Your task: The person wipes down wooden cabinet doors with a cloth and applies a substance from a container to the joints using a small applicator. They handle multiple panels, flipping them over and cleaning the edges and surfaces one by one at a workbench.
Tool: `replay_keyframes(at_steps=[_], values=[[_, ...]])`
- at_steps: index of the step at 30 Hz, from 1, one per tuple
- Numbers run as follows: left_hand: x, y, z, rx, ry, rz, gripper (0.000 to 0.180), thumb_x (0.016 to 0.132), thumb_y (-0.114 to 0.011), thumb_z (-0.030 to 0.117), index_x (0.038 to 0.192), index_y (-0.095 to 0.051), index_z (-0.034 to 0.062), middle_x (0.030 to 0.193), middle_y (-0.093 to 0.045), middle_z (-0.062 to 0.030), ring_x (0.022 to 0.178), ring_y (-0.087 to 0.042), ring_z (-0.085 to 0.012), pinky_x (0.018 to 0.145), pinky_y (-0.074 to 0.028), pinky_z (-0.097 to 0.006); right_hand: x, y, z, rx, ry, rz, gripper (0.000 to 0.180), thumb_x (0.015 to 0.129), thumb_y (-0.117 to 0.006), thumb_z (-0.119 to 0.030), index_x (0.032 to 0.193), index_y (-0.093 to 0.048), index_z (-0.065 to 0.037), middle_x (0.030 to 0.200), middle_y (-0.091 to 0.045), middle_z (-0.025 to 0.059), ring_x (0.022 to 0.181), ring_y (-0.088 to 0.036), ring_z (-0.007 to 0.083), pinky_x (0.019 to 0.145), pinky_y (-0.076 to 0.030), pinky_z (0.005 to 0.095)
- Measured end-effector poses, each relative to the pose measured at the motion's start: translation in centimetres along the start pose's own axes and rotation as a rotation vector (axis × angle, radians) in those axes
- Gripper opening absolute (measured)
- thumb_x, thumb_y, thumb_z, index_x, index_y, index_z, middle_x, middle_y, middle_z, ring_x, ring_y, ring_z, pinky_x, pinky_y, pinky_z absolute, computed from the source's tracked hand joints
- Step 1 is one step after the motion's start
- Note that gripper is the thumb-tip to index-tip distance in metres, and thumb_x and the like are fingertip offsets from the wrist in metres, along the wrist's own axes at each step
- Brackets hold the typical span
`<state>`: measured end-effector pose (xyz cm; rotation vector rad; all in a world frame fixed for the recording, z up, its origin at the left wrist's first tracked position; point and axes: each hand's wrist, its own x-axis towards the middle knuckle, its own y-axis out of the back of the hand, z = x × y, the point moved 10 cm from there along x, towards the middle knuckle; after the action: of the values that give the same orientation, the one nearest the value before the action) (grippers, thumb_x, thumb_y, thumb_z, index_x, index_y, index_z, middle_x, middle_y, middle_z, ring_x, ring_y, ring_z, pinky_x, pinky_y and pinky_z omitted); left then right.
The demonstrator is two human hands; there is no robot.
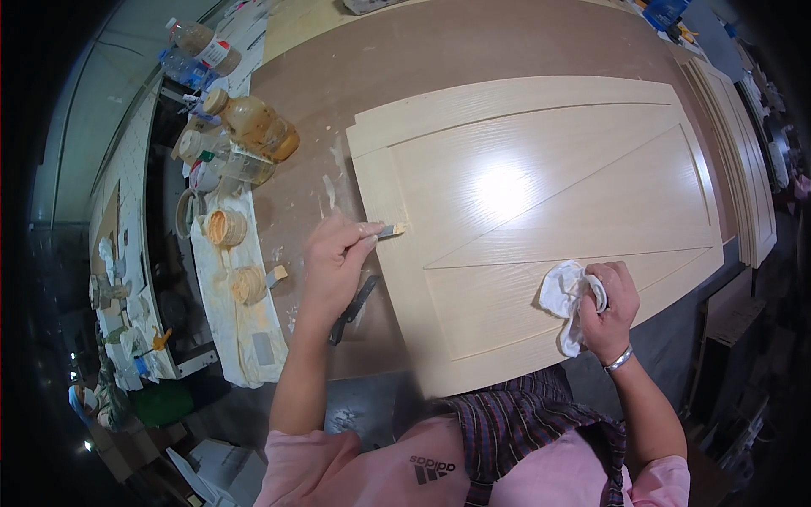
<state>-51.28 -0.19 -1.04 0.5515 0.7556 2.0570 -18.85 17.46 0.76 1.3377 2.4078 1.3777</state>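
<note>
Under the fingertips of the left hand (336, 253) lies a pale wooden door panel (541, 211), smooth and glossy, with fine straight grain, a raised frame and a diagonal rail across its recessed field. The left fingers are pinched around a small putty knife (387, 230), whose narrow blade tip carries a dab of tan filler and touches the panel's left frame strip. The right hand (610, 308) is clenched on a crumpled white rag (564, 296), soft and creased, resting on the panel's lower rail; a metal bracelet (619, 360) circles that wrist. Just below the left fingers a dark, slim tool (353, 309) lies on the brown board tabletop (439, 51), which is smeared with dried filler. Well to the left of those fingers, a stained cloth strip (241, 329) holds two round open tubs of tan filler (226, 227), and beyond them stand amber jars (260, 127) and clear plastic bottles (198, 42) with pale labels.
</note>
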Motion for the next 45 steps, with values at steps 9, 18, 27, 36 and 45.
replay_keyframes(at_steps=[9,18,27,36,45], values=[[0.5,0.4,-0.2,-0.041,-0.038,0.111,0.023,0.089,-0.063,-0.004,0.107,-0.077,-0.0001,0.080,-0.059,-0.0053,0.076,-0.054,-0.0134,0.069,-0.042,-0.026,0.1,0.0,-0.2,-0.010,0.001,0.000,0.026,0.069,-0.058,0.001,0.094,-0.065,-0.002,0.083,-0.060,0.0163,0.069,-0.059,0.0346,0.063,-0.049,0.0408],[-0.6,-1.1,-1.7,-0.257,0.049,0.008,0.022,0.089,-0.063,-0.004,0.107,-0.076,-0.0021,0.083,-0.060,-0.0044,0.080,-0.056,-0.0129,0.072,-0.043,-0.025,0.0,-0.1,-0.1,-0.005,-0.009,-0.008,0.026,0.069,-0.057,0.001,0.094,-0.065,-0.002,0.082,-0.060,0.0160,0.069,-0.059,0.0345,0.063,-0.049,0.0408],[-1.2,-0.5,-0.8,-0.121,-0.046,0.048,0.027,0.087,-0.065,-0.008,0.109,-0.077,0.0010,0.086,-0.062,-0.0063,0.081,-0.058,-0.0145,0.071,-0.044,-0.025,-0.1,-0.2,0.0,-0.014,-0.004,-0.009,0.027,0.069,-0.057,0.000,0.095,-0.065,-0.002,0.084,-0.060,0.0165,0.071,-0.060,0.0357,0.064,-0.050,0.0417],[-1.3,-0.2,-1.0,-0.186,-0.088,0.101,0.026,0.086,-0.065,-0.007,0.108,-0.077,0.0016,0.079,-0.057,-0.0061,0.075,-0.055,-0.0166,0.069,-0.043,-0.027,-0.1,-0.1,-0.1,-0.006,-0.008,-0.009,0.027,0.070,-0.058,0.000,0.096,-0.065,-0.001,0.084,-0.060,0.0171,0.072,-0.061,0.0362,0.065,-0.050,0.0418],[5.3,0.9,5.0,0.461,-0.236,-0.027,0.012,0.085,-0.067,0.012,0.093,-0.076,0.0093,0.073,-0.061,-0.0097,0.077,-0.062,-0.0283,0.068,-0.048,-0.040,-0.2,-0.1,0.0,-0.027,-0.012,-0.010,0.028,0.070,-0.058,-0.001,0.097,-0.065,-0.001,0.085,-0.060,0.0168,0.072,-0.060,0.0363,0.065,-0.050,0.0417]])
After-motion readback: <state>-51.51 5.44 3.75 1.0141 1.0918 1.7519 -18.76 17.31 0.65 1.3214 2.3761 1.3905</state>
